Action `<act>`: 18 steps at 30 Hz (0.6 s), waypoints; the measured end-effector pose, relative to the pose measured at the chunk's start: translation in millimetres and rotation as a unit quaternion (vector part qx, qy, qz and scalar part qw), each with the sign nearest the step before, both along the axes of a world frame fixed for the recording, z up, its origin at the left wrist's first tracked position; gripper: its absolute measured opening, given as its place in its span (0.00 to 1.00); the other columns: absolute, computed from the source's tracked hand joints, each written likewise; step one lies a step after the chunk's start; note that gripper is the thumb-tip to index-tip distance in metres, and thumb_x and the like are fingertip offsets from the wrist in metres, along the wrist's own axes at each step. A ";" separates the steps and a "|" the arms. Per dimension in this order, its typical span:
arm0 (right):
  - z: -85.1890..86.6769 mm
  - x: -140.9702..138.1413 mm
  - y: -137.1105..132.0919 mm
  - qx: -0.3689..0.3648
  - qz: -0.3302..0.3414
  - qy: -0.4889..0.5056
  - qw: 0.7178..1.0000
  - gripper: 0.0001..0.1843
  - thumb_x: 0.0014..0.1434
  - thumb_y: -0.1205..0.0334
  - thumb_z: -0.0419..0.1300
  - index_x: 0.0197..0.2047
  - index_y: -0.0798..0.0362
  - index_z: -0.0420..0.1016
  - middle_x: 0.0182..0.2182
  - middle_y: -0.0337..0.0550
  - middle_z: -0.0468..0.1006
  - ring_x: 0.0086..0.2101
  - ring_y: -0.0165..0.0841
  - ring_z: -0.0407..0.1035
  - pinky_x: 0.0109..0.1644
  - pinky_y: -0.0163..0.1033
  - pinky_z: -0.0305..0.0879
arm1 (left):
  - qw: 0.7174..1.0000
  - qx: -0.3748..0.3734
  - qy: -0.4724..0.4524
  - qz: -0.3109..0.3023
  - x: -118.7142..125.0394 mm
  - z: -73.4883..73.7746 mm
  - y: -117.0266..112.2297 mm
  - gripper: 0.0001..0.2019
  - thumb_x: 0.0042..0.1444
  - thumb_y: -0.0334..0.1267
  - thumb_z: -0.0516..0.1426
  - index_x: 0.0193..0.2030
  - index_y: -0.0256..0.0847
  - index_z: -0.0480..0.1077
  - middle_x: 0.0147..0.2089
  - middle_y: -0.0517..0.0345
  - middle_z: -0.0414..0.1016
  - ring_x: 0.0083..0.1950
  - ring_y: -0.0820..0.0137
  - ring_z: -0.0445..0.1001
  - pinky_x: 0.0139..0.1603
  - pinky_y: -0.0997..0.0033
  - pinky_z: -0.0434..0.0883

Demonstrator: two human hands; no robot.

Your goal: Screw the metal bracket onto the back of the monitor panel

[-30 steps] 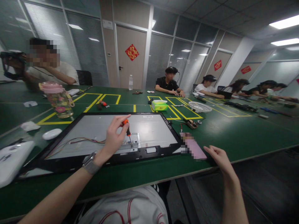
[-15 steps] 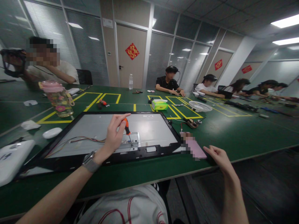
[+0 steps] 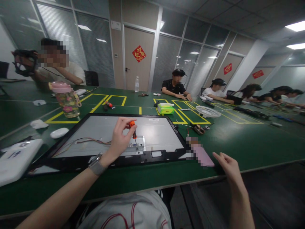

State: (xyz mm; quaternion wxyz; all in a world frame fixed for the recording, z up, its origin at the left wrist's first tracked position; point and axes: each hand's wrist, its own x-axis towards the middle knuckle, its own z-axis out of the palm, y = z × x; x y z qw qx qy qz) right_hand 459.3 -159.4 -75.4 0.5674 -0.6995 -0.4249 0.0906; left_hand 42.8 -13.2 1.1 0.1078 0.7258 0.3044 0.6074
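At eleven o'clock on the green tabletop [image 3: 247, 140] stands a pink-lidded drinking bottle [image 3: 65, 100]. Toward twelve sit a green tissue pack [image 3: 166, 109] and, farther off, a clear plastic bottle [image 3: 136, 84]; at one, a white fan grille [image 3: 207, 111].

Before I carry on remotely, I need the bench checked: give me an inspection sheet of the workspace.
Surface: green table, marked with yellow tape.
Job's things: screwdriver standing over the metal bracket on a black-framed panel; exact tip contact too small to confirm.
Clutter: pink-lidded bottle, green pack, white round grille.
Grips: left grip holds the screwdriver handle; right grip loosely curled beside a pink flat item, nothing seen in it.
Cables: thin wires across the panel, partly behind the left grip.
Surroundings: people seated around; liquid spills: nothing seen.
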 end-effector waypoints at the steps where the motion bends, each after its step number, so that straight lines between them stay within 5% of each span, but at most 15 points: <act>1: 1.1 -9.3 2.1 0.052 -0.026 0.015 0.998 0.33 0.45 0.40 0.64 0.18 0.50 0.45 0.17 0.30 0.45 0.20 0.24 0.43 0.23 0.33 0.43 | 1.000 -0.006 -0.003 -0.003 0.7 -0.1 -0.6 0.10 0.60 0.37 0.54 0.47 0.42 0.70 0.42 0.56 0.67 0.42 0.73 0.68 0.41 0.73 0.71; 4: 6.1 -54.9 16.5 0.113 0.001 0.021 0.993 0.29 0.52 0.44 0.61 0.19 0.51 0.46 0.18 0.31 0.47 0.20 0.25 0.45 0.24 0.33 0.45 | 0.999 -0.027 -0.018 -0.016 2.4 -0.9 -1.7 0.12 0.60 0.36 0.53 0.50 0.40 0.69 0.41 0.56 0.67 0.40 0.74 0.69 0.41 0.72 0.71; 7: 8.8 -114.3 36.5 0.058 0.140 -0.066 0.986 0.27 0.57 0.45 0.57 0.19 0.51 0.47 0.17 0.32 0.50 0.21 0.26 0.49 0.25 0.33 0.50 | 0.995 -0.069 -0.045 -0.061 2.3 -1.6 -1.7 0.13 0.62 0.37 0.50 0.50 0.40 0.68 0.40 0.55 0.68 0.38 0.73 0.70 0.40 0.71 0.72; 10: 7.4 -159.1 50.7 -0.008 0.276 -0.234 0.932 0.23 0.60 0.52 0.55 0.20 0.52 0.53 0.18 0.34 0.58 0.22 0.27 0.55 0.28 0.33 0.52 | 0.990 -0.086 -0.058 -0.100 0.3 0.3 -1.9 0.09 0.62 0.37 0.50 0.44 0.39 0.70 0.39 0.55 0.68 0.38 0.72 0.71 0.40 0.70 0.72; 13: 4.9 -173.3 54.2 0.000 0.285 -0.308 0.908 0.21 0.62 0.56 0.54 0.20 0.52 0.55 0.19 0.36 0.61 0.23 0.28 0.57 0.29 0.33 0.54 | 0.994 -0.064 -0.045 -0.082 -2.3 6.9 -4.1 0.07 0.59 0.38 0.55 0.37 0.40 0.72 0.39 0.55 0.67 0.41 0.71 0.70 0.42 0.69 0.71; 18: 4.0 -164.9 50.2 0.036 0.267 -0.316 0.910 0.22 0.63 0.56 0.53 0.20 0.51 0.52 0.18 0.34 0.59 0.20 0.26 0.56 0.25 0.32 0.53 | 0.984 -0.091 0.042 -0.151 -9.2 21.7 -8.7 0.12 0.63 0.37 0.50 0.45 0.40 0.73 0.39 0.53 0.71 0.42 0.69 0.71 0.45 0.66 0.71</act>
